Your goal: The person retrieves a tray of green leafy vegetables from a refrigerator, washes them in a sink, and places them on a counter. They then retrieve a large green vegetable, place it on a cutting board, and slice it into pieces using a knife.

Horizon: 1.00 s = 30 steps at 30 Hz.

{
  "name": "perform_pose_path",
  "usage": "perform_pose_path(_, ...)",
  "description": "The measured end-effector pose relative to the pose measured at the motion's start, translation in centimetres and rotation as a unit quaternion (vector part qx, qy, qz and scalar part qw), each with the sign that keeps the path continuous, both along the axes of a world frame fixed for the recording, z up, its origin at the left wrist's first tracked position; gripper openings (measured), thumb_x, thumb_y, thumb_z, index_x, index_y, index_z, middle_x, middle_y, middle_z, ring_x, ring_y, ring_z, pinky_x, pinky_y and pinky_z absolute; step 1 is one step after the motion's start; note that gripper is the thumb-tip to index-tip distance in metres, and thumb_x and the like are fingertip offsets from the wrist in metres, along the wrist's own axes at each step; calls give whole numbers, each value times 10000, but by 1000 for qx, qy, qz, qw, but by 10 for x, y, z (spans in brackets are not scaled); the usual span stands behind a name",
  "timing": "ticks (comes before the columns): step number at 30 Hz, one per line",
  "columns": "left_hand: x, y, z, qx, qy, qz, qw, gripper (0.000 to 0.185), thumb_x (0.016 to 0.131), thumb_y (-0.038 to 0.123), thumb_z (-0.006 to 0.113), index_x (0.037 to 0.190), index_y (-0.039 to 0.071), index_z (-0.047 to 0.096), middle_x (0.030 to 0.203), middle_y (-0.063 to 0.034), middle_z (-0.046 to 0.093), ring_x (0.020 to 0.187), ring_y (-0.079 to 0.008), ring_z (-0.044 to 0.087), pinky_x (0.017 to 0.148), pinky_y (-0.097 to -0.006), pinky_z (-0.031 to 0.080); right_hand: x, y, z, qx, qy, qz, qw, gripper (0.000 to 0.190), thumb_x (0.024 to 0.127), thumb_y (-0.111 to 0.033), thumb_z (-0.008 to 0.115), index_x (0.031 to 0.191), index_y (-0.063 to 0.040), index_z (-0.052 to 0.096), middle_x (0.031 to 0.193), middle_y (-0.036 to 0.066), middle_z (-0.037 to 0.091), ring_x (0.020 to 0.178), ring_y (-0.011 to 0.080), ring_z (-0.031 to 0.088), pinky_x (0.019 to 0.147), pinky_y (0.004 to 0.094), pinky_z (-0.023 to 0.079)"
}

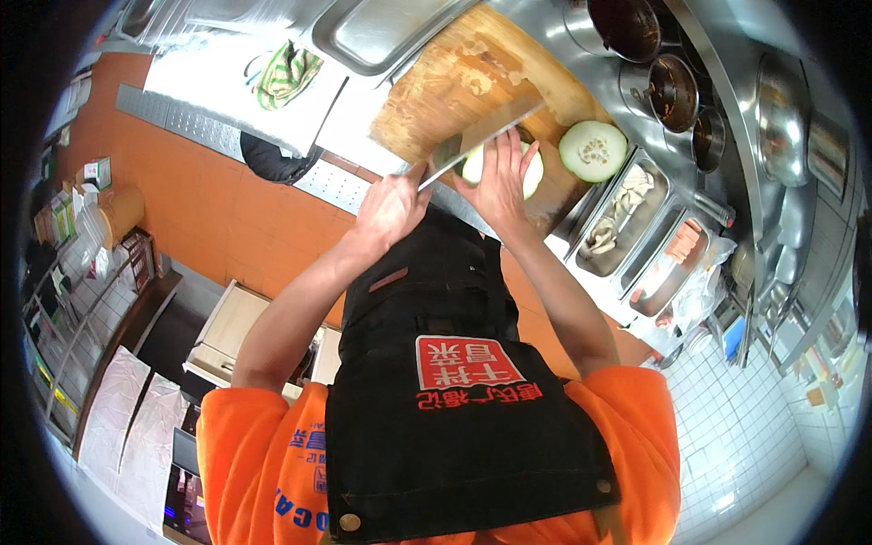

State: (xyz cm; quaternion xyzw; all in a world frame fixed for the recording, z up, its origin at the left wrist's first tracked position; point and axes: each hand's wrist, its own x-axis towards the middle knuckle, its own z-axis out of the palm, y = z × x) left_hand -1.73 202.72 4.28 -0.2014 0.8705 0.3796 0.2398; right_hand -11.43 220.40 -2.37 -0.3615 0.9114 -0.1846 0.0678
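A large kitchen knife (497, 126) is in my left hand (392, 208), fingers closed around its handle, the blade pointing up and right over a wooden cutting board (436, 82). My right hand (501, 180) presses with bent fingers on a pale cut piece of winter melon (533, 174), its fingertips close beside the blade. Part of a dark green rind shows under and left of the blade. Another round melon slice (593, 151), cut face up with seeds at its centre, lies at the board's right edge. The blade hides part of the melon.
A shallow metal tray (371, 30) stands beyond the board. A striped green cloth (289, 76) lies on the bright counter at left. Metal containers (613, 211) with food are at right, below several stained pots (671, 92) and a metal shelf edge (725, 75).
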Motion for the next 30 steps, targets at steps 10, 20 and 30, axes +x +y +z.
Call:
perform_pose_path(10,29,30,12,-50,-1,-105,993,552,867,169,620,1346,-30,431,924,-237,678,780,-397,672,695,-476,551,12,37,9,-12,-91,-30,995,546,751,-100,744,1257,9,566,1369,252,416,1323,483,325,1114,551,289)
perform_pose_path(20,32,39,-5,-74,7,-95,993,596,871,180,618,1381,-31,392,870,-240,679,744,-389,674,625,-484,550,13,42,2,-20,-93,-32,995,557,748,-88,732,1265,12,550,1322,270,422,1286,519,334,1121,573,272)
perform_pose_path(30,-3,31,-25,-33,-4,-88,996,500,861,156,620,1299,-11,446,753,-242,666,666,-410,664,605,-495,551,7,32,5,-58,-88,-49,993,574,787,-151,762,1259,33,491,1315,225,427,1260,485,389,1021,544,368)
